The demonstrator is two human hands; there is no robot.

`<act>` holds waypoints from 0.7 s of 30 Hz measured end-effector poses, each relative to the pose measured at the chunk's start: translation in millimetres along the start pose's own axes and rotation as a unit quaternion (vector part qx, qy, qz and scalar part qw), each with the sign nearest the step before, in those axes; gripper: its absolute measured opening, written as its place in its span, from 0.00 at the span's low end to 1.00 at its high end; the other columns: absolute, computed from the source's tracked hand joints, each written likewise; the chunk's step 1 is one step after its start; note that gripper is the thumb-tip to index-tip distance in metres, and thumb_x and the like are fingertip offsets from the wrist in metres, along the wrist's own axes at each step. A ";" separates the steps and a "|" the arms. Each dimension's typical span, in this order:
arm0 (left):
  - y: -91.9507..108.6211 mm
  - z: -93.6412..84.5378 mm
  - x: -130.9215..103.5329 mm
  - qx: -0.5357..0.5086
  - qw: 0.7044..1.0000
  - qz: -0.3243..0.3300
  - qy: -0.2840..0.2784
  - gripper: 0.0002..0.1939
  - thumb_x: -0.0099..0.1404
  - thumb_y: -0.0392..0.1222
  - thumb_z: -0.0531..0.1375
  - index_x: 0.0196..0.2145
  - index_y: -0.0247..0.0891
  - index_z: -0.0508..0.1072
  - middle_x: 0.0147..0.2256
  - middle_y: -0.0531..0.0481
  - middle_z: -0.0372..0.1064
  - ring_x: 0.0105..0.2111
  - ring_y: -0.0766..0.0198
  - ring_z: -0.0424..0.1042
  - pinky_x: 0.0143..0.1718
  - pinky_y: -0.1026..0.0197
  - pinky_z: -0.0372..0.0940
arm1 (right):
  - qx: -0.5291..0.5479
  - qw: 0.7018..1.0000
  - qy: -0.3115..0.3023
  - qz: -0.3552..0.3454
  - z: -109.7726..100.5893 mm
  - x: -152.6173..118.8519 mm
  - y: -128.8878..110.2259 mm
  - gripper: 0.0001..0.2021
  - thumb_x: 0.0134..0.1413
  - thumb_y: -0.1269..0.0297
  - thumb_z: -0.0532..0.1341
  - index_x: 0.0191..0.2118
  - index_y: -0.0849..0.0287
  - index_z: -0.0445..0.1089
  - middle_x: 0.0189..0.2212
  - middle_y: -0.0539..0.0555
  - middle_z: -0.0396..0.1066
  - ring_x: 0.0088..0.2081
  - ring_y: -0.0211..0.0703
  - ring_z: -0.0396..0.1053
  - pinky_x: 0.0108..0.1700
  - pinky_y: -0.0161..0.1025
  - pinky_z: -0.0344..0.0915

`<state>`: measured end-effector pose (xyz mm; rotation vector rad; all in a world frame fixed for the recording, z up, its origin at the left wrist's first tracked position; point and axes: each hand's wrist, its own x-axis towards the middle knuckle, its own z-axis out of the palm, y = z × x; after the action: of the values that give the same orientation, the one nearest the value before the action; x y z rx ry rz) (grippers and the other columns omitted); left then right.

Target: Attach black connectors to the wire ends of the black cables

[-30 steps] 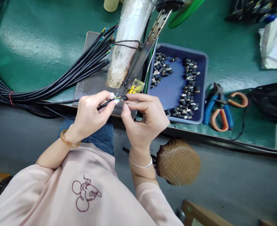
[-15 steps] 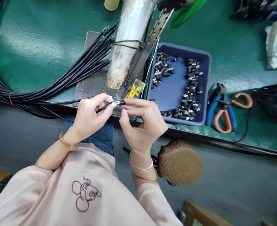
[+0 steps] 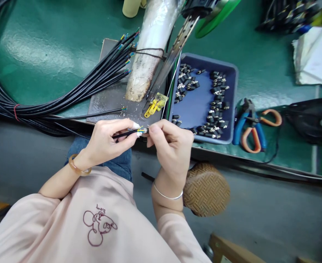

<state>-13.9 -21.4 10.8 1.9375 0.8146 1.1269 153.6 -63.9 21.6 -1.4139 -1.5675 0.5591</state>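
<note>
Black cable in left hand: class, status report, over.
Left hand gripping black cable, coloured wires bared. Right hand at their tips, grip partly hidden. Soldering iron beyond, touching neither hand.

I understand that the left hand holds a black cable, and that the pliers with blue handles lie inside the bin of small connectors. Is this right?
Not quite: the head view shows the pliers with blue handles on the green table, right of the bin, not inside it. The left hand does hold a black cable.

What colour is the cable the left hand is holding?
The cable is black outside, shown best in the head view.
</note>
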 end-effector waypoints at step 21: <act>-4.3 -2.2 -3.7 -0.290 0.937 -0.192 -0.034 0.09 0.63 0.41 0.65 0.28 0.33 0.75 0.24 0.52 0.71 0.22 0.73 0.67 0.25 0.70 0.64 | -0.157 0.969 0.160 -0.101 3.1 -19.3 -8.8 0.05 0.62 0.63 0.63 0.39 0.54 0.77 0.19 0.43 0.67 0.16 0.28 0.54 0.18 0.32 0.50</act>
<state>-18.1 -21.5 6.4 1.2534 0.6853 0.9212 144.7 -83.4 21.0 -1.4662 -1.5542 -0.0428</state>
